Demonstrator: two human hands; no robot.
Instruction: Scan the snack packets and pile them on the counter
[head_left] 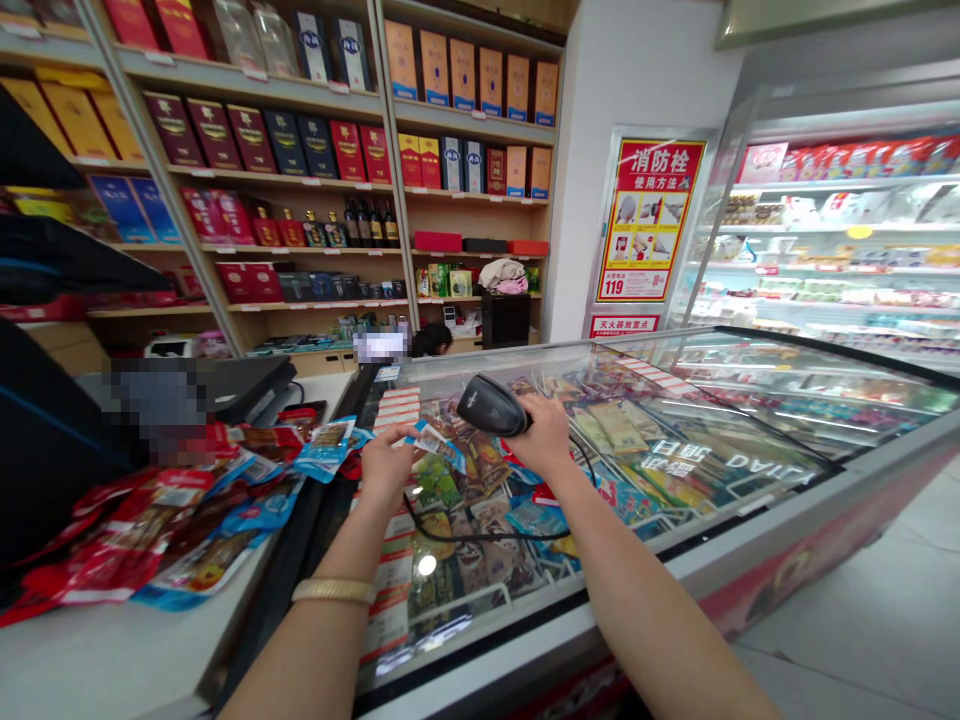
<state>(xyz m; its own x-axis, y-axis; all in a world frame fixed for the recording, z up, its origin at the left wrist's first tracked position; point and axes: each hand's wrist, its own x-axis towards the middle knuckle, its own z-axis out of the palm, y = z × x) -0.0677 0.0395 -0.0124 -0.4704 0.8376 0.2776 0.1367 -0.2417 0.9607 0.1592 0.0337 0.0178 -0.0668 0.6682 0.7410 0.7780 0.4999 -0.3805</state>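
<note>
My right hand point(549, 438) is closed round the handle of a black barcode scanner point(489, 404), its head pointing left. A black cable point(480, 537) loops from the scanner down over the freezer's glass top. My left hand point(386, 468) pinches a small blue-and-white snack packet point(441, 446), held just below and left of the scanner head. Another blue snack packet point(325, 450) lies left of my left hand, at the counter's edge. Red and blue snack packets point(161, 515) are heaped on the white counter at left.
Beneath both hands stands a glass-topped freezer point(675, 560) full of packaged goods. A dark monitor point(67, 260) rises at left. Behind are shelves of boxed bottles point(292, 145), a red fire-hydrant sign point(636, 215) and a lit refrigerated display point(840, 235). Part of a person point(433, 340) shows behind the freezer.
</note>
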